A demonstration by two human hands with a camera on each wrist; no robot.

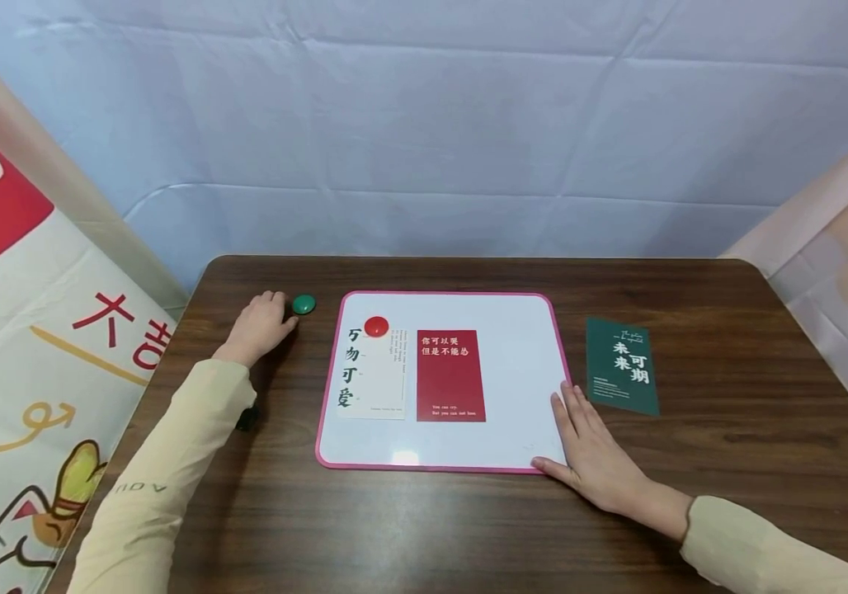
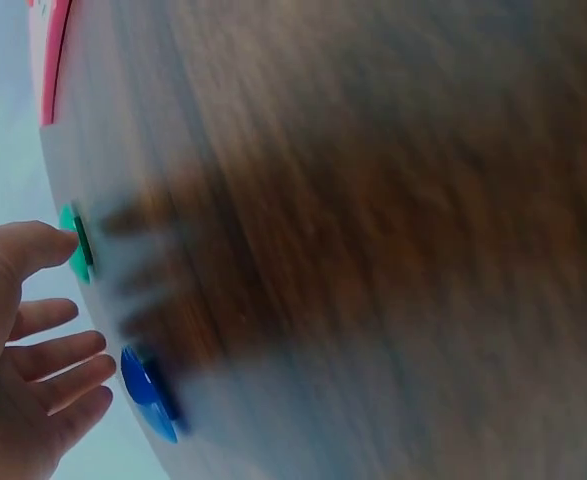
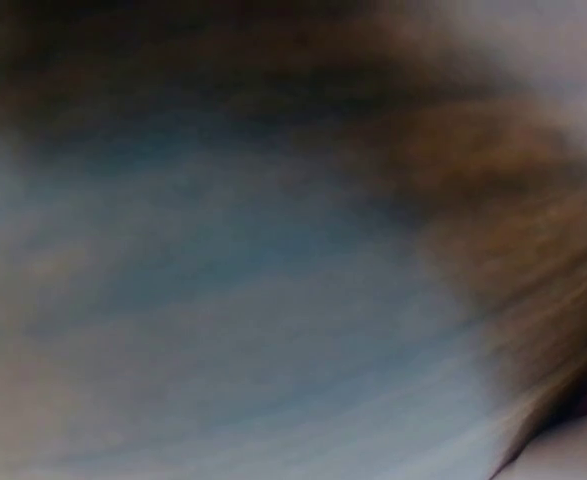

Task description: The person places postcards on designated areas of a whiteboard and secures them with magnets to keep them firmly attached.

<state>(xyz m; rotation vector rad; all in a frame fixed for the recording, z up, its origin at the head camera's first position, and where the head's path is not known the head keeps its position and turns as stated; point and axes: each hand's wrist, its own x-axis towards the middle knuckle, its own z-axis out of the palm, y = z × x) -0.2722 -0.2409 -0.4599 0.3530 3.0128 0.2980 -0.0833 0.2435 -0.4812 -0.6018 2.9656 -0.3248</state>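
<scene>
My left hand (image 1: pixel 256 324) hovers low over the table's left side, fingers loosely extended and holding nothing. Just beyond its thumb lies a round green magnet (image 1: pixel 303 304); whether they touch I cannot tell. A blue magnet (image 2: pixel 151 395) is close to the other fingertips in the left wrist view, hidden in the head view. My right hand (image 1: pixel 593 455) rests with spread fingers on the lower right edge of a pink-rimmed whiteboard (image 1: pixel 520 371). On the board, a red magnet (image 1: pixel 376 327) sits at the top of a white card (image 1: pixel 383 388), beside a red card (image 1: pixel 450 388).
A dark green card (image 1: pixel 623 367) lies on the wooden table (image 1: pixel 409 528) to the board's right. Partly hidden under the left sleeve is a dark round piece (image 1: pixel 247 419). A pale cloth (image 1: pixel 424 140) hangs behind the table, with printed fabric (image 1: pixel 60 346) at the left.
</scene>
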